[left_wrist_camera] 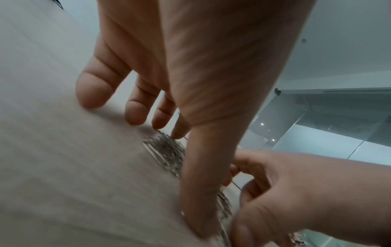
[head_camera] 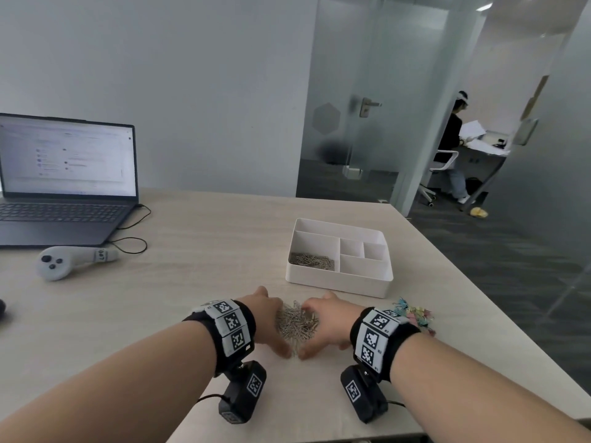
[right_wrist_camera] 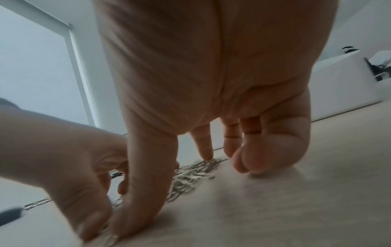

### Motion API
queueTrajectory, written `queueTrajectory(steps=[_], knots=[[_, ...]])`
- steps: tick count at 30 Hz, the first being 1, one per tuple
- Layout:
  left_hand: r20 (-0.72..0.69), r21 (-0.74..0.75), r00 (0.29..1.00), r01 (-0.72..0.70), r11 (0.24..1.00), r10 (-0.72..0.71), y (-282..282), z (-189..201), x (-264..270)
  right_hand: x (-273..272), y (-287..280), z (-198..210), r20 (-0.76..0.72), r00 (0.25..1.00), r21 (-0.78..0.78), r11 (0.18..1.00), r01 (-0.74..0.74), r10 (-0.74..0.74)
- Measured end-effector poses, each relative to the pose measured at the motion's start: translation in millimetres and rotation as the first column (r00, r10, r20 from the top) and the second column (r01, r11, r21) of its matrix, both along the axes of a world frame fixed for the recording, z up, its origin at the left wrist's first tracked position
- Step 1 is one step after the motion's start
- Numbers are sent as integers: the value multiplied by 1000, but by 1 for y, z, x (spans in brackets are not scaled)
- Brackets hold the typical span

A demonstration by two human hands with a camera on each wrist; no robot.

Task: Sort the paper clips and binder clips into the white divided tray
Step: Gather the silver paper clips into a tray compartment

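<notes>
paper clips (head_camera: 296,324), cupped between both hands

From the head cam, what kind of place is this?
Most likely an office meeting room: an open laptop on a light wood table, a frosted glass door behind, and someone at a desk beyond it. Both hands cup paper clips.

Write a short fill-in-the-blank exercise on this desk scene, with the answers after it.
1. Both hands cup the loose pile of silver paper clips on the ____ wooden table.
2. The white divided tray already holds paper clips in its ____ compartment.
3. The colourful binder clips lie beside the ____ wrist.

Answers: light; large left; right
</notes>
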State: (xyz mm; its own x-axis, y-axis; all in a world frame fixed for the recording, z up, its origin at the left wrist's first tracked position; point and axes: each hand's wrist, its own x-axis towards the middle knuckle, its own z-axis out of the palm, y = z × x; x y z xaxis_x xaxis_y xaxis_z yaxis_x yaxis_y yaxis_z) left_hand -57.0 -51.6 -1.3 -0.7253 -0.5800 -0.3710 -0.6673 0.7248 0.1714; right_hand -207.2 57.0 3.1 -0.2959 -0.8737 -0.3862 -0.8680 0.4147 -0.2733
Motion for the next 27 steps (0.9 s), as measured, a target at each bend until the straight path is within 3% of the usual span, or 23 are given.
queueTrajectory(steps=[12, 17, 24, 27], knots=[[-174, 16, 985, 22, 1000, -19, 0, -7, -20, 5, -15, -8, 158, 985, -139, 986, 89, -67], [-227, 25, 974, 27, 999, -21, -3, -7, -22, 4, -17, -9, 147, 987, -151, 984, 90, -68], [-291, 158, 956, 1, 987, 46, -11, -8, -26, -4, -19, -10, 218, 972, -153, 981, 117, -82], [-326, 285, 940, -4, 959, 101, -17, -9, -27, -11, -17, -10, 258, 962, -162, 978, 133, -88]])
